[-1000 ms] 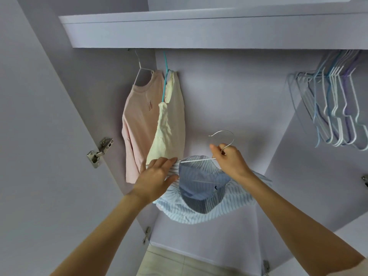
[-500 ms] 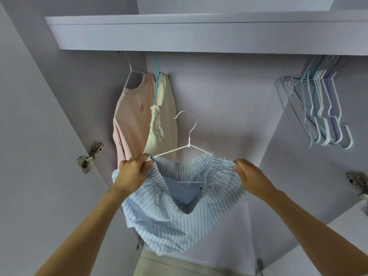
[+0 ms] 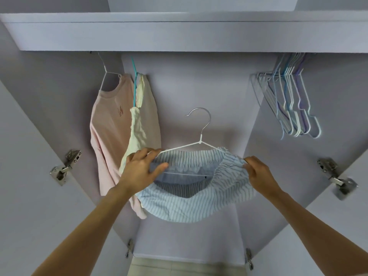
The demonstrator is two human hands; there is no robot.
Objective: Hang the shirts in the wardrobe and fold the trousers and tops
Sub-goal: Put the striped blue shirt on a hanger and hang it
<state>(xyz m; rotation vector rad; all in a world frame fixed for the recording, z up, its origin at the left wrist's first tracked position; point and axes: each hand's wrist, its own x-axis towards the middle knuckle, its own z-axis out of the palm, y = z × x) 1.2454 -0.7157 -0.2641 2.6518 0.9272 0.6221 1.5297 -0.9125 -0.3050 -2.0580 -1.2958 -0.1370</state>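
Note:
A blue-and-white striped shirt (image 3: 199, 202) hangs bunched over a white wire hanger (image 3: 200, 139) in front of the open wardrobe. My left hand (image 3: 139, 170) grips the shirt's gathered edge and the hanger's left arm. Over on the other side, my right hand (image 3: 258, 174) pinches the shirt's right edge. The hanger's metal hook points up, free of the rail. Inside at the left hang a pink top (image 3: 107, 132) on a white hanger and a cream garment (image 3: 143, 124) on a teal hanger.
A bunch of several empty hangers (image 3: 292, 102) hangs at the right of the rail. A shelf (image 3: 179, 32) spans the top. Both wardrobe doors stand open, with metal hinges (image 3: 65, 166) on each side. Free rail space lies between the hung clothes and the empty hangers.
My right hand went from the hanger's hook to the shirt's right edge and both hands spread the shirt over the hanger. The hanger now stands upright with its hook up.

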